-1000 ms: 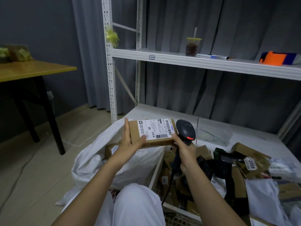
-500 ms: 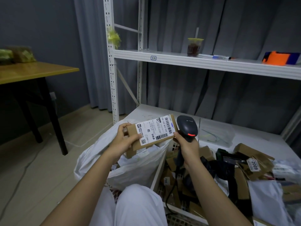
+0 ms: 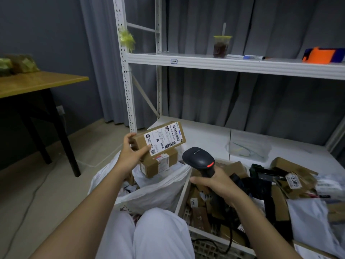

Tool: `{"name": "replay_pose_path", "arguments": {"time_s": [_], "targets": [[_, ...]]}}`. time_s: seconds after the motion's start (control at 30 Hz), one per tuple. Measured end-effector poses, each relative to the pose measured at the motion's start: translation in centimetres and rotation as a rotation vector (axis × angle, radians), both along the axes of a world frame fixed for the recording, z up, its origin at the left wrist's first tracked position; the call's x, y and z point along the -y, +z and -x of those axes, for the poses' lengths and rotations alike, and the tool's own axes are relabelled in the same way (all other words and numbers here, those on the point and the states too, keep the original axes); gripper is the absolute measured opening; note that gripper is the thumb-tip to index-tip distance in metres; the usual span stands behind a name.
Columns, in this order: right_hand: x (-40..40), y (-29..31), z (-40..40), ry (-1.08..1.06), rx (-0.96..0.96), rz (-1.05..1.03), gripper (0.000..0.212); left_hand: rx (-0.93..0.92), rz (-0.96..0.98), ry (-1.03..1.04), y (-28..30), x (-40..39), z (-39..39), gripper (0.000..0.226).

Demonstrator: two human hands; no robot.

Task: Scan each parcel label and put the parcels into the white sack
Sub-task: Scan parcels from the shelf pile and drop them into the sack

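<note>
My left hand (image 3: 131,153) grips one end of a small brown cardboard parcel (image 3: 160,140) with a white barcode label, tilted above the open white sack (image 3: 155,191). Another labelled brown parcel (image 3: 158,165) lies inside the sack just below it. My right hand (image 3: 214,184) holds a black barcode scanner (image 3: 200,161) by its handle, its red light on, to the right of the sack and apart from the parcel. A heap of brown and white parcels (image 3: 280,193) lies on the low white shelf at the right.
A white metal rack (image 3: 233,65) stands ahead, with a drink cup (image 3: 221,46), a marker and an orange object on its upper shelf. A wooden table (image 3: 37,83) stands at the left. A plastic crate (image 3: 209,242) sits by my knees. A cable runs across the floor.
My left hand has carried the parcel left and away from the scanner, tilting it over the sack. My right hand has lowered the scanner to the right.
</note>
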State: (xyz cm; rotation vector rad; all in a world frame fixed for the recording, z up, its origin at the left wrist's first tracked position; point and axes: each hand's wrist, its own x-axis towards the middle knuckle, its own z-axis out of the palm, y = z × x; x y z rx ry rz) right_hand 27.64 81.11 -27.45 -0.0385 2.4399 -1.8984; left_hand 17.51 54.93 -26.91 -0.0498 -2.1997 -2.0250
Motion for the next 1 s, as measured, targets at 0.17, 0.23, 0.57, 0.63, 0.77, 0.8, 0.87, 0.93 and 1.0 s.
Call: {"name": "replay_pose_path", "arguments": {"time_s": [0.17,0.23,0.57,0.63,0.77,0.8,0.87,0.93,1.0], "targets": [[0.6,0.0,-0.7,-0.054,0.030,-0.036,0.029,-0.019,0.007,0.017,-0.2,0.2,-0.2,0.064],[0.8,0.0,-0.7,-0.060,0.036,-0.034,0.030,-0.019,0.004,0.028,-0.4,0.5,-0.2,0.065],[1.8,-0.3,0.0,-0.050,0.068,-0.047,0.035,-0.034,0.032,0.063,-0.7,1.7,-0.1,0.062],[2.1,-0.4,0.3,-0.041,0.069,-0.034,0.031,-0.038,0.038,0.068,-0.9,2.0,0.0,0.063],[2.8,-1.4,1.6,-0.126,0.112,0.071,0.025,-0.034,0.086,0.117,-2.6,3.1,0.7,0.066],[2.9,-1.9,2.2,-0.173,0.136,0.108,0.025,-0.023,0.108,0.134,-3.2,3.5,0.9,0.066],[3.1,-3.1,3.7,-0.262,0.190,0.216,0.023,-0.004,0.168,0.168,-4.3,4.2,1.3,0.066],[3.1,-4.5,5.2,-0.326,0.244,0.310,0.021,0.009,0.230,0.179,-5.3,4.5,1.8,0.069],[3.1,-5.9,6.8,-0.390,0.288,0.339,0.017,0.022,0.280,0.187,-6.4,4.0,2.4,0.071]]}}
